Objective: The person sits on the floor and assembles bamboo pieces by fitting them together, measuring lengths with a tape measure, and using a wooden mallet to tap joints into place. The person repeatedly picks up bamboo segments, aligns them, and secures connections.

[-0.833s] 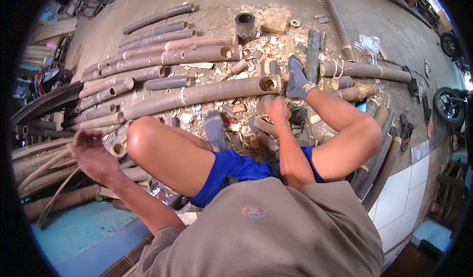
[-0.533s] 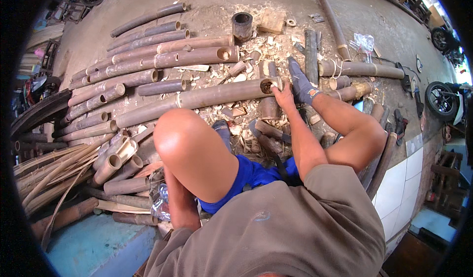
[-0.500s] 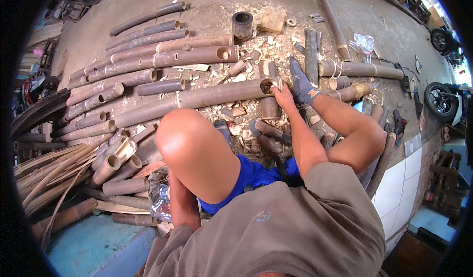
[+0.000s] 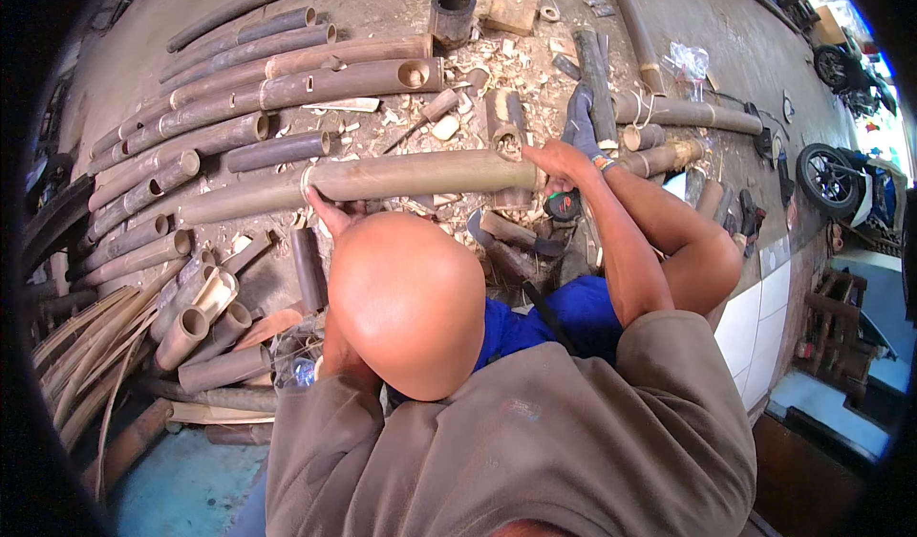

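A long brown bamboo pole lies across in front of me, over a shorter bamboo piece. Its cut opening near the right end faces away from me. My right hand is closed around that end. Just below this hand is a small black object with green and red marks, perhaps a tape measure; whether the hand holds it is unclear. My left hand grips the pole's near side by a pale node ring, one digit stretched onto it; my raised knee hides part of this hand.
Several bamboo tubes lie in rows at the left, with split strips nearer me. Wood chips litter the floor. A short, wide tube stands upright beyond the pole. More bamboo and a motorcycle wheel are at the right.
The pole has rolled away from me, so its opening has turned to the far side. My left hand has come up from beside my knee onto the pole. My right hand stays at the end.
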{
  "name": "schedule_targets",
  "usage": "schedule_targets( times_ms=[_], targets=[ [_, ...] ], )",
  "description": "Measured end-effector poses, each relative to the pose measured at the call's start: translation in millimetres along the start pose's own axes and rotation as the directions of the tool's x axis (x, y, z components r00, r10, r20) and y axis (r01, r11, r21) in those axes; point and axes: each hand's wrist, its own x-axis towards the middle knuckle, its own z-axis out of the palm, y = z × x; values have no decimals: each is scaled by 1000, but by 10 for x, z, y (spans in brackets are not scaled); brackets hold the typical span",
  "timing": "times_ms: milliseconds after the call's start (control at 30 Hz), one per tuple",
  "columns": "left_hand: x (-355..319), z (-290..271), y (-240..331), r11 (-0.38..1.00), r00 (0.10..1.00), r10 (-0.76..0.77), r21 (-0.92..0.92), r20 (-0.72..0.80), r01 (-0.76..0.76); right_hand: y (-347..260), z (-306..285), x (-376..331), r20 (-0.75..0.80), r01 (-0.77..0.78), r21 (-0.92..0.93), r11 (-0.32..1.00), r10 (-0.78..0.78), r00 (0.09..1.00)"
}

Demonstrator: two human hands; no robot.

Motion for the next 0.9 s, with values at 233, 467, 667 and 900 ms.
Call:
schedule_targets(
  times_ms=[233, 467, 667, 900],
  targets=[
    [-210, 429, 364, 989, 986, 141, 56, -88, -136, 40, 125, -5, -11, 35, 157, 987, -34, 999],
    [-488, 1162, 1550, 813, 820, 511, 163, 258, -558, 824, 615, 103, -460, -28, -59, 998, -2, 888],
    [-616, 1836, 2391, 590, 591, 703, 140, 395, -795, 1345, 1125, 379, -425, -212, -207, 955, 108, 899],
    [-729, 2146, 2370, 166, 227, 626, 156, 746, -974, 961, 1023, 99, -466, -168, -319, 933, 0, 885]
  ],
)
